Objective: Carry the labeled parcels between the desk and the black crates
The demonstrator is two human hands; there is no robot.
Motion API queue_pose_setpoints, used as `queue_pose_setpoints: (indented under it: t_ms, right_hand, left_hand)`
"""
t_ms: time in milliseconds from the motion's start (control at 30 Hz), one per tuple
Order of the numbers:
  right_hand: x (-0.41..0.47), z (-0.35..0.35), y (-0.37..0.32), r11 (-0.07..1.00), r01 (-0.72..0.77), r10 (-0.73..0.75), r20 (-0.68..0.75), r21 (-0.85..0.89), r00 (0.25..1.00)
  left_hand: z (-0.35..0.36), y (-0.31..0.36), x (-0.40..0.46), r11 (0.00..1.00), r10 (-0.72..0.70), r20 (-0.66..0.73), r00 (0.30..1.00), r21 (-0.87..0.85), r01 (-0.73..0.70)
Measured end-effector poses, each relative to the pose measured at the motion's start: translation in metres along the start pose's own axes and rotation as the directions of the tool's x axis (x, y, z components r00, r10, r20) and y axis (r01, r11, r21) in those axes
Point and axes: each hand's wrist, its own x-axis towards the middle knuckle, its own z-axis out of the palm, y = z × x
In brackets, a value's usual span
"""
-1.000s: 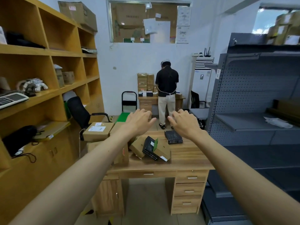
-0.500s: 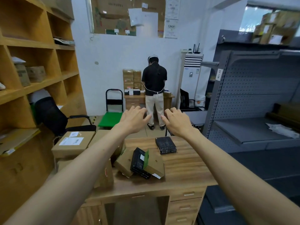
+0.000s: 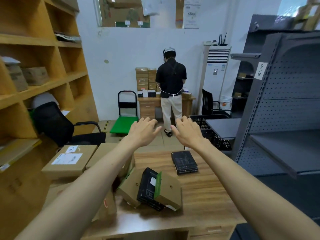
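Head view: both arms were stretched forward above the desk point(image 3: 204, 191), my left hand point(image 3: 143, 131) and right hand point(image 3: 187, 132) side by side, fingers loosely spread, holding nothing (palms down, as if readied to take a parcel from both sides). A black parcel stack point(image 3: 184, 162) lay flat near the desk's far edge, beneath and just short of the hands. Nearer me, a black box point(image 3: 149, 188) leaned between two tilted brown cartons point(image 3: 168, 193), a loose heap rather than a stack. Labeled cartons point(image 3: 69, 160) sat beside the desk's left end. Black crates point(image 3: 210, 131) stood on the floor beyond the desk, probably placed there for short carries.
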Motion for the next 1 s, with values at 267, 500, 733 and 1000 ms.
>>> queue_pose_setpoints:
  t_ms: [267, 500, 733, 1000]
  right_hand:
    - [0.084, 0.059, 0.069, 0.999, -0.004, 0.004, 0.015, 0.033, 1.000]
    - [0.123, 0.130, 0.105, 0.998, -0.005, -0.003, 0.124, 0.066, 0.992]
    - [0.113, 0.213, 0.115, 0.984, -0.090, 0.039, 0.307, 0.154, 0.951]
    - [0.039, 0.320, 0.109, 0.943, -0.280, 0.128, 0.581, 0.180, 0.803]
  left_hand:
    - [0.054, 0.012, 0.097, 0.998, -0.068, 0.030, 0.997, 0.005, 0.067]
    - [0.118, 0.011, 0.136, 0.989, -0.131, 0.095, 0.987, -0.056, 0.137]
    - [0.199, -0.012, 0.136, 0.951, -0.207, 0.261, 0.943, -0.170, 0.257]
    - [0.304, -0.018, 0.085, 0.893, -0.248, 0.549, 0.798, -0.190, 0.408]
